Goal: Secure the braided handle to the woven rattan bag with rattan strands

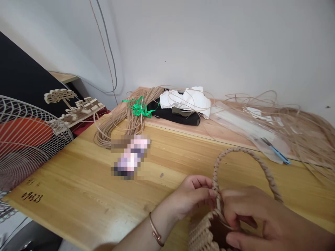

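Note:
A small woven rattan basket [202, 233] with a twisted arched handle [244, 150] sits at the near edge of the wooden table [86, 181]. My left hand [192, 195], with a thin bracelet on the wrist, pinches the base of the handle where it meets the rim. My right hand [259, 216] curls over the basket's rim beside it, fingers closed on the weave and a thin strand. The basket's lower part is cut off by the frame's bottom edge.
A coil of rattan strands [123, 116] tied with green ribbon lies at the back left. Loose strands [300, 122] spread over the back right, near blue-handled scissors [278, 153] and clear plastic. A black and white bundle [183, 106] lies by the wall. A fan grille [23, 136] stands at left.

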